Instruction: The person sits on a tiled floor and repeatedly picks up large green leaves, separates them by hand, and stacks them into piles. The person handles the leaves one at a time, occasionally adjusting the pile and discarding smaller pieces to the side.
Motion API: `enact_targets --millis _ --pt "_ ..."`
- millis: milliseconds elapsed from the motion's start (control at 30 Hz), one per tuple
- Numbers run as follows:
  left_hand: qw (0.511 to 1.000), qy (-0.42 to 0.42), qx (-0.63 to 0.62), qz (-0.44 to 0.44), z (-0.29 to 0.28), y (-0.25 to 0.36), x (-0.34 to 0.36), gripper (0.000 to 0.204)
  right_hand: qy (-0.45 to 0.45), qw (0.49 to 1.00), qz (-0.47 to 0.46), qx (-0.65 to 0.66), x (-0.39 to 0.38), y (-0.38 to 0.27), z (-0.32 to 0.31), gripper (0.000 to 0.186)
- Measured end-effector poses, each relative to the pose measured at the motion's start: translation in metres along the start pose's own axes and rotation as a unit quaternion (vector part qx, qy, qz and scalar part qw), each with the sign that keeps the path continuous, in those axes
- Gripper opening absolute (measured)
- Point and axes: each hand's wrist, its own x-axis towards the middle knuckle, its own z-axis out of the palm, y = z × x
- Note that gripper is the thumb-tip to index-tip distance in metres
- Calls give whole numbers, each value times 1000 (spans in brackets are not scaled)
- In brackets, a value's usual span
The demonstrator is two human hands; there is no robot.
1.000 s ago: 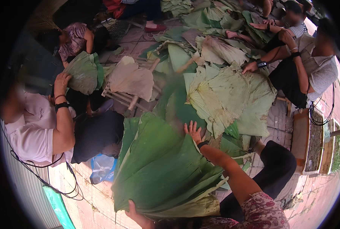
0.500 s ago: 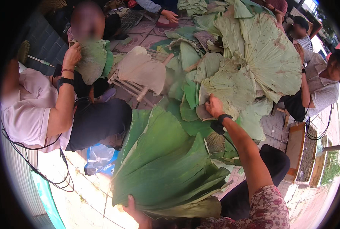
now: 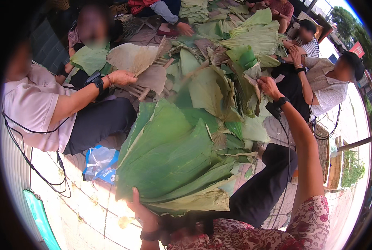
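Observation:
A thick sheaf of large green lotus leaves (image 3: 165, 154) lies over my lap, fanned away from me. Its near corner is gripped by my left hand (image 3: 142, 210), thumb on top and the fingers hidden beneath. My right hand (image 3: 269, 88) reaches out to the far right, its fingers closed on the edge of a curled, dull green lotus leaf (image 3: 249, 89). That leaf stands half lifted and folded at the right side of a heap of lotus leaves (image 3: 207, 89), some green and some dried to tan.
At left, a person in a pale shirt (image 3: 40, 100) holds a tan leaf (image 3: 134, 58) above a low wooden stool (image 3: 144, 93). Another person (image 3: 328, 83) sits at right. A blue and white plastic bag (image 3: 100, 162) lies on the paving. Cables hang by both people.
My right hand has moved right and away, raising and folding a leaf edge. The large pale leaves have shifted back. The left neighbour's arm has stretched over the stool with a tan leaf.

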Motion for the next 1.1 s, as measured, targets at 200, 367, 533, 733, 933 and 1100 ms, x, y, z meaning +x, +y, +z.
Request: enact_targets --millis 200,367,533,733,933,1100 --pt "1000 -7 -10 21 6 -2 1 52 72 984 130 99 -70 113 53 47" --pt "999 32 0 -11 -1 -2 -2 56 21 977 210 -30 -128 192 97 62" --pt "997 31 31 -56 13 8 -13 62 62 962 255 74 -133 231 139 61" --pt "985 67 112 -114 69 14 -12 69 204 925 295 128 -109 317 146 53" --pt "983 68 156 -72 29 10 -7 75 144 913 318 209 -64 265 177 56" --pt "979 66 161 -104 44 4 3 75 68 867 329 369 -30 219 237 61"
